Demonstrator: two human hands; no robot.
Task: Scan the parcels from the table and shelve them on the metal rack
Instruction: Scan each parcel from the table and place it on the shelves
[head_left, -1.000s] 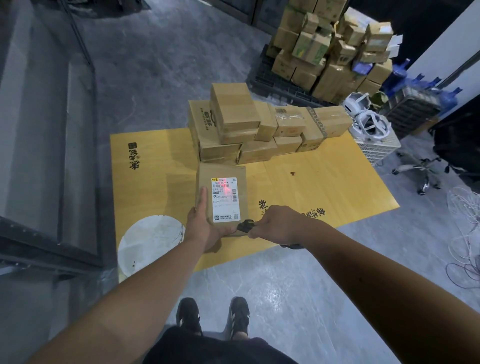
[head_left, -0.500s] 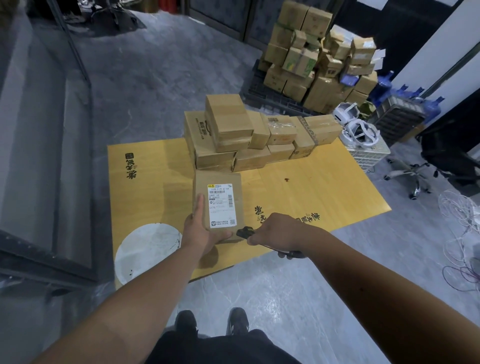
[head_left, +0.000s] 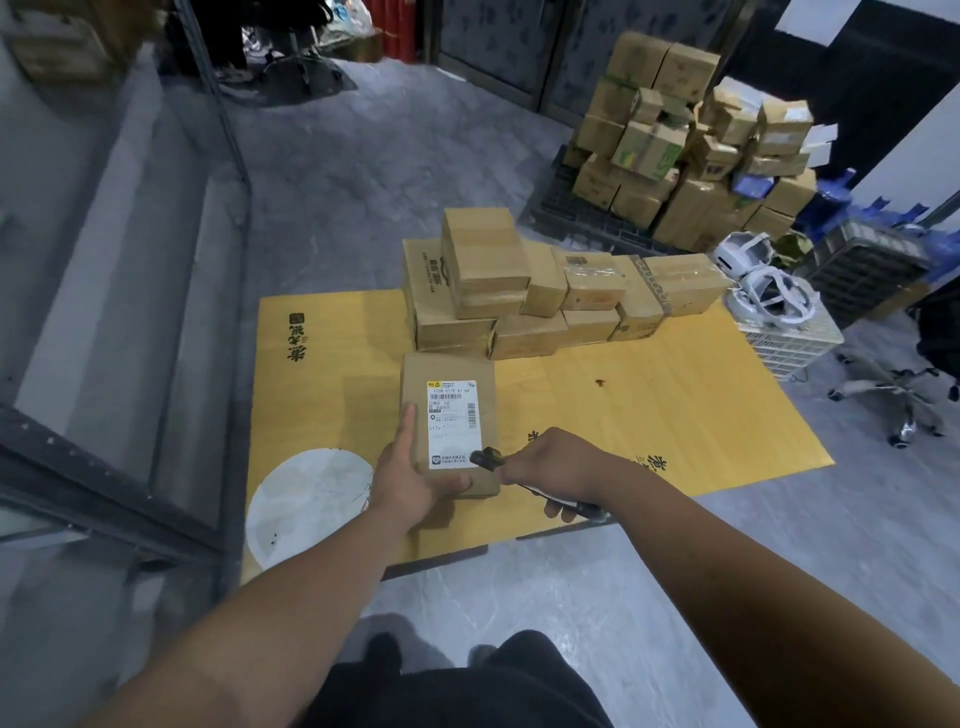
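My left hand (head_left: 415, 478) holds a flat brown parcel (head_left: 415, 379) by its near end, thumb across the bottom edge and a finger along its left side. A white shipping label (head_left: 451, 423) faces up on it. My right hand (head_left: 556, 462) grips a black handheld scanner (head_left: 487, 458) whose head points at the label's lower right corner. Behind the parcel, a stack of several brown parcels (head_left: 545, 291) sits on the yellow table (head_left: 675, 415).
The grey metal rack (head_left: 119, 291) runs along the left. A white round patch (head_left: 306, 499) marks the table's near left corner. A large heap of boxes (head_left: 691, 145) on a pallet, a white crate (head_left: 789, 343) with headsets and a chair base (head_left: 893, 395) stand to the right.
The red scanner light seen on the label a second ago is gone. The view has tilted up and the parcel sits slightly nearer me; both hands keep their hold.
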